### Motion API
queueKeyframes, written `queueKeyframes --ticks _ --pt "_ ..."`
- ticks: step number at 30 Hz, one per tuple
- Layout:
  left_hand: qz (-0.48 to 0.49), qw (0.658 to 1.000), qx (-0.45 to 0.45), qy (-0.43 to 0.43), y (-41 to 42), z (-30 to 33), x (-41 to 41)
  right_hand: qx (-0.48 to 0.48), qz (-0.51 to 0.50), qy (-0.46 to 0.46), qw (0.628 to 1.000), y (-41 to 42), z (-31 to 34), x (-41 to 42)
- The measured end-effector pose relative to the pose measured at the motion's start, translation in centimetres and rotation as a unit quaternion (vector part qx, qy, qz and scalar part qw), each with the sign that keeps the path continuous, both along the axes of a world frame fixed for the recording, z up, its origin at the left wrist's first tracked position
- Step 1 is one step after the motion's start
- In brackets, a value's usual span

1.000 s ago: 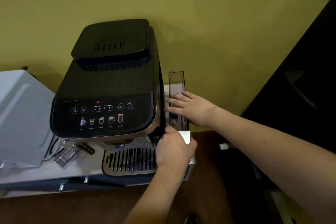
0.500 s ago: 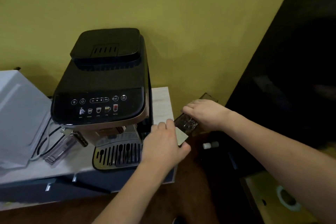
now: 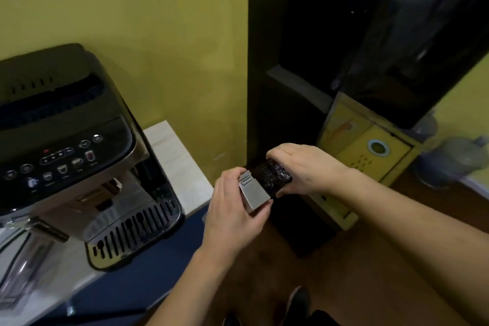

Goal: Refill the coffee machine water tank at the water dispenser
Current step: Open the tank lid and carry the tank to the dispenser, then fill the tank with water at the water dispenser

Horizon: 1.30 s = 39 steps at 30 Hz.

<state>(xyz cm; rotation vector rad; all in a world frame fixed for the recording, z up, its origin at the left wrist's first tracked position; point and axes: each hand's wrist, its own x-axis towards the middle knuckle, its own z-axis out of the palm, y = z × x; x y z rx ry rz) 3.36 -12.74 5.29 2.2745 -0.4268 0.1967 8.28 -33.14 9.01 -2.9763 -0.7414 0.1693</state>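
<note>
The dark see-through water tank (image 3: pixel 271 177) with a silver front plate is out of the coffee machine and held in the air between both hands, to the right of the counter. My left hand (image 3: pixel 235 209) grips its silver front end from below and behind. My right hand (image 3: pixel 304 167) clasps its far dark end from above. The black and silver coffee machine (image 3: pixel 68 156) stands on the counter at the left, with lit buttons on its panel. A tall black water dispenser (image 3: pixel 312 66) stands against the yellow wall just behind the tank.
A pale counter top (image 3: pixel 172 156) carries the machine; its corner is just left of my hands. A yellow cabinet (image 3: pixel 367 151) stands right of the dispenser. A large water bottle (image 3: pixel 455 159) lies on the floor at far right. Brown floor is below.
The tank has come out of the machine's right side and moved right, away from the counter, carried in both hands. My view has swung right toward the dispenser.
</note>
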Motion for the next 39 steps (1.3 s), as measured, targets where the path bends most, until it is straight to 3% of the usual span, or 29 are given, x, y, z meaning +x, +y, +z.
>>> queueKeyframes --ticks 11,18,21,28,33,39 --pt "-0.003 1.0 -0.003 -0.016 -10.4 0.8 -8.1 0.076 0.033 -0.031 0.996 -11.7 -1.2 -8.0" --pt "-0.004 1.0 0.005 -0.002 -19.3 1.5 -11.0 0.179 0.022 0.02 0.983 -20.7 -2.6 -10.8" --pt "-0.005 1.0 0.005 -0.001 -21.8 1.5 -11.0 0.177 0.017 0.036 0.983 -22.9 -2.7 -11.2" --pt "-0.009 0.999 0.031 -0.028 -27.8 1.2 -9.1 0.215 -0.092 0.072 0.97 -27.5 -5.0 -11.3" --pt "0.053 0.997 0.049 0.001 -32.2 1.1 -8.6 0.305 -0.229 0.123 0.916 -30.1 -9.4 -12.5" --pt "0.137 0.98 0.138 -0.038 -39.3 0.0 -7.8 0.341 -0.237 0.197 0.888 -33.7 -13.5 -11.3"
